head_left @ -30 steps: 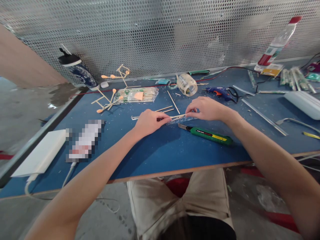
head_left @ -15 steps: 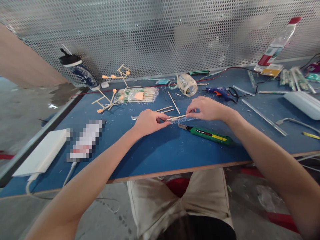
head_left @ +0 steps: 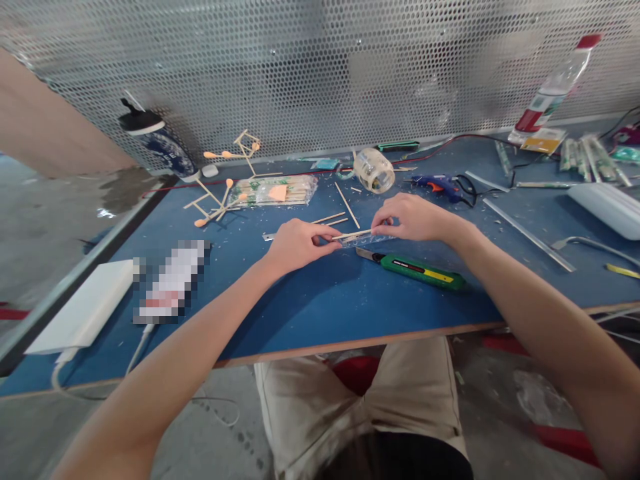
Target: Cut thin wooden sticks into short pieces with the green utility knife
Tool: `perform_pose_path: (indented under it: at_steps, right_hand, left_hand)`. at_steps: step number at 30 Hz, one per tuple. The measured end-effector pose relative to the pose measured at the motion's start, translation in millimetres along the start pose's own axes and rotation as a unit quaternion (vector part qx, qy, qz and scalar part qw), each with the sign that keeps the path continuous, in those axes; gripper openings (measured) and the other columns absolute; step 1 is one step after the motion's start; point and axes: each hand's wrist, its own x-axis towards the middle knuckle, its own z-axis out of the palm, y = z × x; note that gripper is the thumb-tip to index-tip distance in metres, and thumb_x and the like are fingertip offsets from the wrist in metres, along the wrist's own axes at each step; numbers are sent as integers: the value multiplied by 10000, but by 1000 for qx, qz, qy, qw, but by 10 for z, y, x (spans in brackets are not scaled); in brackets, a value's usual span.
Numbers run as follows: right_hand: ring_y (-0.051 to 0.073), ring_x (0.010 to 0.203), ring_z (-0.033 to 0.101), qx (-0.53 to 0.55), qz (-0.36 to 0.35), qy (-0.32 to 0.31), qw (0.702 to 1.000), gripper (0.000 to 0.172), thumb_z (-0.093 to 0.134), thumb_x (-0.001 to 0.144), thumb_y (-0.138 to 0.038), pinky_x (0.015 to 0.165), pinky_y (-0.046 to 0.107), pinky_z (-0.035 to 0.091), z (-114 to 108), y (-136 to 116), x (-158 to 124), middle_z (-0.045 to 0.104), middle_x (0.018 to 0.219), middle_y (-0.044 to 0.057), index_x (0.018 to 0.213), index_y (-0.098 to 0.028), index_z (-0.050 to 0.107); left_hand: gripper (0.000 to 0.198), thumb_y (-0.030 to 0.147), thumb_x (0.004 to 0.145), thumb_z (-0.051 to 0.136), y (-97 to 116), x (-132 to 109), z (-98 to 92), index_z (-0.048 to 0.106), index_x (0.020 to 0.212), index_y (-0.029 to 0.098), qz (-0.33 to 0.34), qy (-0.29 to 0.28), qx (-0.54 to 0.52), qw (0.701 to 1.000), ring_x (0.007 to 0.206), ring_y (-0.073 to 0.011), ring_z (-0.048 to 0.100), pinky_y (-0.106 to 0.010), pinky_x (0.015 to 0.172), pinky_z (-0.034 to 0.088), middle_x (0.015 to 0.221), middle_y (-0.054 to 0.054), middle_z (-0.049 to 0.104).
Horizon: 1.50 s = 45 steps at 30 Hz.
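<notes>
There are 2 hands: 1 left hand [head_left: 297, 243] and 1 right hand [head_left: 413, 217]. Between them is at least 1 stick [head_left: 357, 234]; 3 long loose sticks [head_left: 347, 203] lie just behind. There are 2 stick frames [head_left: 210, 202], with 6 orange blobs [head_left: 229, 183] on or near them, and 1 stick pack [head_left: 300, 189]. Also in view: 1 tumbler [head_left: 163, 147], 1 bottle [head_left: 553, 93], 1 jar [head_left: 373, 168], 1 glue gun [head_left: 447, 187], 1 green cutter [head_left: 423, 271], 2 white slabs [head_left: 83, 303] and 1 table [head_left: 300, 313]. The wrapped tubes [head_left: 590, 157] overlap too much to count.

Held stick [head_left: 353, 235] behind knife [head_left: 425, 271] on table [head_left: 300, 313] (toward its left), jar [head_left: 374, 171] farther back
</notes>
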Motion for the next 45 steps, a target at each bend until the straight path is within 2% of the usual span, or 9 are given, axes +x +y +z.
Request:
perform_pose_path:
  at_steps: [20,35,45]
  right_hand:
    - [186,816,640,8,12,-13,1000,288,603,1008,-446,778,340,392,-19,-39,6,796,915,31,1002,-269,830]
    - [185,801,634,2,20,-15,1000,309,601,1007,-477,777,350,399,-22,-36,17,782,885,27,988,-275,835]
    - [197,812,638,-6,21,-6,1000,321,598,1001,-496,786,358,394,-6,-26,20,785,879,35,985,-280,836]
  left_hand:
    - [288,507,911,793,4,1,-13,902,1082,302,-10,-7,-5,1000,602,-161,719,-305,654,567,783,-13,847]
    - [283,519,916,777,12,5,-15,911,1013,290,-12,-5,-12,1000,569,-162,689,-321,638,538,685,-12,805]
    - [305,532,908,780,-4,1,-17,908,1057,300,-15,-8,-11,1000,572,-165,693,-311,621,537,687,-11,807]
